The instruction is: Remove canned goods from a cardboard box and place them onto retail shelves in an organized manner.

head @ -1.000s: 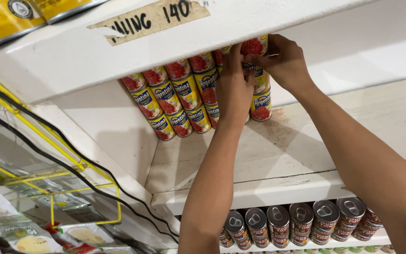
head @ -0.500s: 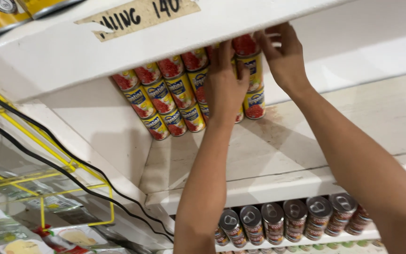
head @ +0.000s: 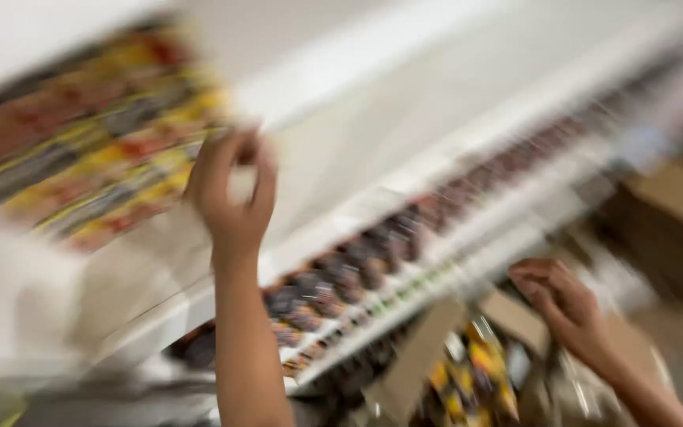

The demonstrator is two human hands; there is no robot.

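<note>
The whole view is smeared by motion. My left hand [head: 235, 190] is raised in front of the white shelf [head: 405, 111], its fingers curved apart with nothing seen between them. It sits just right of a row of yellow and red cans [head: 96, 166] on that shelf. My right hand [head: 563, 304] is low at the right, fingers curled over the flap of an open cardboard box [head: 424, 360]. The box holds more yellow and red cans [head: 476, 372]. Blur hides whether the right hand grips anything.
A row of dark-topped cans [head: 357, 273] lines the lower shelf, running diagonally up to the right. A brown cardboard shape [head: 677, 198] stands at the far right. Shelf edges cross the middle of the view.
Both hands have left the cans on the upper shelf. My right hand has dropped down to the cardboard box. The view has swung sharply and blurred.
</note>
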